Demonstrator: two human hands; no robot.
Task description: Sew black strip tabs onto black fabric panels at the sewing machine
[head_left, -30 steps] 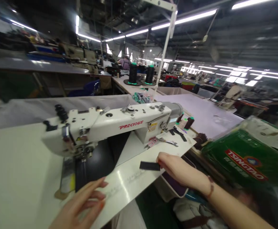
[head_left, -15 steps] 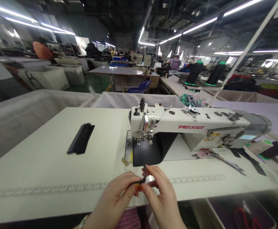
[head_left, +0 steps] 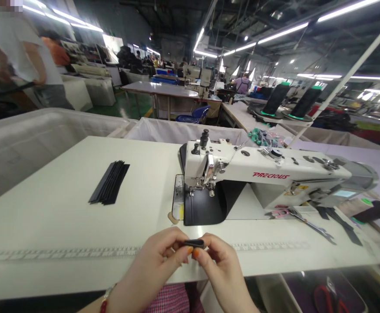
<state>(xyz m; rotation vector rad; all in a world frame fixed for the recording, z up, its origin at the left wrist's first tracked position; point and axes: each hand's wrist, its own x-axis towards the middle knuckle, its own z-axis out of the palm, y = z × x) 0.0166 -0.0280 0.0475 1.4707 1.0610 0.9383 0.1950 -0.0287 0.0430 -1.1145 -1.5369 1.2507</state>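
Levelled now, the small black fabric strip [head_left: 194, 243] sits pinched between my left hand [head_left: 159, 263] and right hand [head_left: 220, 266] fingers, lower centre, unsewn.

the left hand [head_left: 159, 263] and the right hand [head_left: 222, 267] are bare, with slim fingers. the thumbnail of each hand carries bright orange polish [head_left: 195, 251], and it looks even and glossy. round the left wrist sits a thin bracelet [head_left: 104, 301] of small dark red beads, with a paler, gold-looking piece at its upper end. the left forearm shows bare as far as the lower edge of the view. below and between the hands, a checked garment [head_left: 173, 301] in fine pink, red and white squares shows at the bottom edge.
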